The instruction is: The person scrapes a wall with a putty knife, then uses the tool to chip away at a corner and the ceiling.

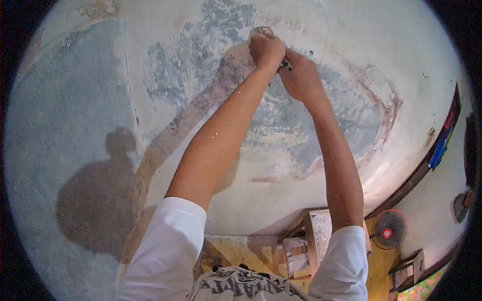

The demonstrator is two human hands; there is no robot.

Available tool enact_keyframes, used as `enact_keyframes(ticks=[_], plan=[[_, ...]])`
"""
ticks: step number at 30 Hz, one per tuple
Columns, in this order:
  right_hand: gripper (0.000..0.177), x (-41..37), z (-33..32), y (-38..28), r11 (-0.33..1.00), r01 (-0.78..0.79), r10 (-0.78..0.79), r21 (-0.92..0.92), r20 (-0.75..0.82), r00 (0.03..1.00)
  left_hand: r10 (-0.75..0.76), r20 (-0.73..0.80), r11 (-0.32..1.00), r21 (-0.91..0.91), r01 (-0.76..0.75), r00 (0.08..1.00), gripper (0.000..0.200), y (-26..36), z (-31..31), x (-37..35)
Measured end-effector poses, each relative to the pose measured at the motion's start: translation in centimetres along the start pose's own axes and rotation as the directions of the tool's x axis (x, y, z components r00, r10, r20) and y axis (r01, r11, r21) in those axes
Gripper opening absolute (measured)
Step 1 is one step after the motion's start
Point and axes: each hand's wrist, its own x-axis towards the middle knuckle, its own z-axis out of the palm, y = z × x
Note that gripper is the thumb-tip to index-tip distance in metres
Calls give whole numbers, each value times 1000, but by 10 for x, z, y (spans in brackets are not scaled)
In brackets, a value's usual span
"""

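Note:
Both my arms reach up to a worn, patchy wall (201, 75) with grey and white areas. My left hand (266, 50) is clenched around a metal scraper (262, 31), whose blade end pokes out above the fist and presses on the wall. My right hand (300, 75) sits just beside and below it, wrapped around the tool's dark handle end. White specks dot my forearms. I wear white sleeves.
My shadow (100, 195) falls on the wall at left. Below stand a wooden stool or ladder (306, 246), a small electric fan (389, 229) on the yellow floor, and a box (409, 268). A dark-framed doorway (442, 145) runs along the right.

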Motion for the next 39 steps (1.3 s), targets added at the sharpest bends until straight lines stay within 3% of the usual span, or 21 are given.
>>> enact_keyframes(ticks=[6, 9, 12, 15, 18, 21, 24, 28, 30, 33, 36, 37, 39], plan=[[38, -10, 4, -1, 998, -47, 47, 48, 2, 999, -14, 96, 999, -35, 18, 995, 32, -10, -1, 2], [38, 0, -1, 4, 999, 11, -11, 42, 13, 1000, 10, -21, 990, 138, -7, 1000, 32, -3, 6, 5], [38, -9, 4, 9, 998, -13, 13, 57, -8, 1000, 8, 19, 1000, 26, -9, 1000, 33, -1, 2, -2], [38, -6, 5, 13, 998, 7, -7, 59, -7, 1000, -33, 2, 996, 85, 33, 999, 32, 2, 1, 3], [40, -5, 5, 17, 999, 10, -11, 52, 9, 1000, -50, -42, 999, 17, 51, 998, 32, 8, 0, -13], [42, -9, 1, 14, 997, 5, -5, 71, 11, 1000, -54, 67, 998, -22, 56, 996, 39, 4, -3, -4], [44, 0, 3, 16, 999, 18, -21, 46, 75, 997, 70, -5, 985, 162, -68, 998, 38, 5, -3, -6], [43, -14, 2, 12, 994, -67, 63, 86, 44, 997, 33, 14, 997, 70, -34, 999, 36, 1, -1, -11], [43, -11, 0, 15, 998, -31, 29, 60, 35, 999, 44, 35, 994, 99, -47, 998, 37, 2, -3, -7], [43, 14, 0, 15, 997, 42, -41, 66, -25, 999, 68, -53, 995, 75, -64, 996, 37, 1, 17, 24], [43, 23, -4, 18, 989, 114, -109, 97, -60, 992, 36, 11, 999, -13, -36, 999, 37, 19, 7, 28], [43, 15, -2, 18, 985, 126, -121, 117, -52, 991, 93, 13, 984, 149, -93, 996, 37, 21, -1, 15], [44, 1, 5, 22, 995, 53, -55, 89, 21, 998, 85, 5, 987, 136, -85, 996, 36, 11, -8, -7]])
